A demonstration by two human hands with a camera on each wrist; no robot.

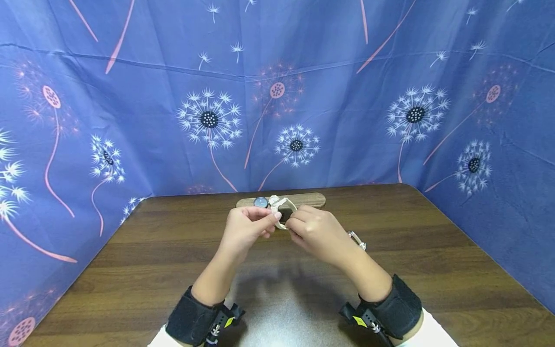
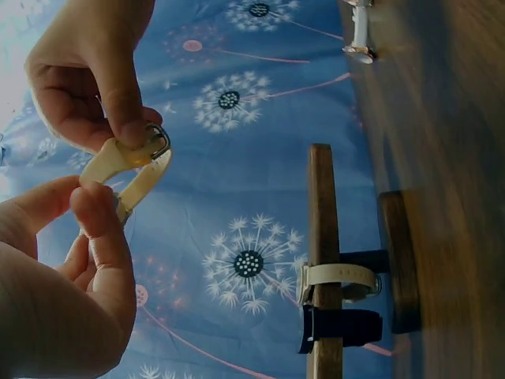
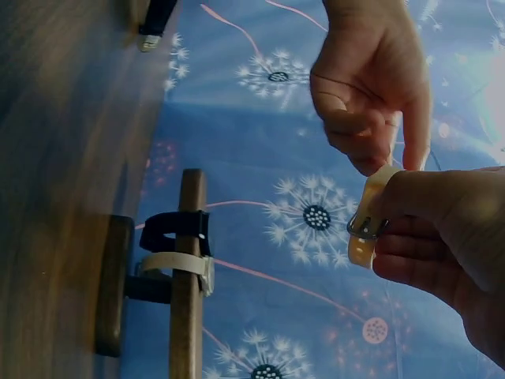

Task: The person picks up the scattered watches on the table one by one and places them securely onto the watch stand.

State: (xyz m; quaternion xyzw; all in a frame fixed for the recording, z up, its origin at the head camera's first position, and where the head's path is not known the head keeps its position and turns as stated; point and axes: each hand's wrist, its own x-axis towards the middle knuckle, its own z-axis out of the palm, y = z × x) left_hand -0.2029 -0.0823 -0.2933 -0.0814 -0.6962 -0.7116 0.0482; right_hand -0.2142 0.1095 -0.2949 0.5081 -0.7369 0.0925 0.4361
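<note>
Between both hands is a wristwatch with a cream strap (image 2: 142, 188), bent into a loop, its metal buckle (image 3: 364, 229) showing in both wrist views. My left hand (image 1: 244, 227) pinches one side of the loop between thumb and fingers. On the other side, my right hand (image 1: 315, 232) pinches the strap close to the buckle. Fingers hide most of the watch's face. Behind the hands stands a wooden watch stand (image 1: 310, 199), its bar carrying a dark watch (image 1: 261, 202) and another cream-strapped watch (image 2: 344, 274).
A light-strapped watch (image 1: 358, 240) lies on the brown wooden table (image 1: 143, 270), right of my right hand. Blue cloth (image 1: 338, 96) with dandelion prints hangs behind the table and along both sides. Black bands (image 1: 195, 315) with cameras wrap both wrists.
</note>
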